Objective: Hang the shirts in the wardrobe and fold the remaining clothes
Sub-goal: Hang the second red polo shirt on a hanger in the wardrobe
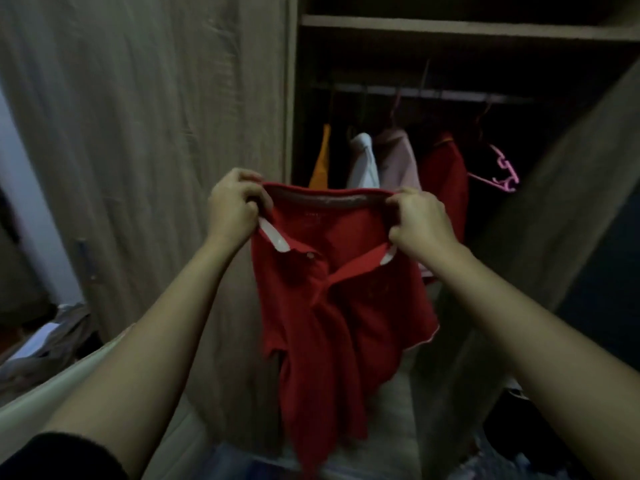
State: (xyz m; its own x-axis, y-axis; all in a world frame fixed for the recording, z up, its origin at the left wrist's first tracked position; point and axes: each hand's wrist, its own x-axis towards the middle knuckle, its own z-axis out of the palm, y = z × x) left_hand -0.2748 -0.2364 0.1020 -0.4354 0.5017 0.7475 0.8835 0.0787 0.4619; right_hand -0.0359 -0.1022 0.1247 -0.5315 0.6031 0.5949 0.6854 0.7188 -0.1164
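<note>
Item: red polo shirt (332,292), centre of frame, held up in front of the open wardrobe (292,98) and covering the lower part of its opening.
- Left hand (235,206): fingers curled, gripping the collar's left end.
- Right hand (420,220): fingers curled, gripping the collar's right end. The collar is stretched between the two hands and the body hangs crumpled below.
- Around: closed wardrobe door (138,133), left; open door (571,202), right, slanting across the frame; heap of clothes (45,341), lower left.
- Wardrobe contents: shelf (450,27) at top; rail (433,93) beneath, carrying an orange garment (320,161), white garment (363,161), pale pink garment (398,157), red garment (443,174) and pink hanger (498,171).
- Room: dim; wood-grain panels.
</note>
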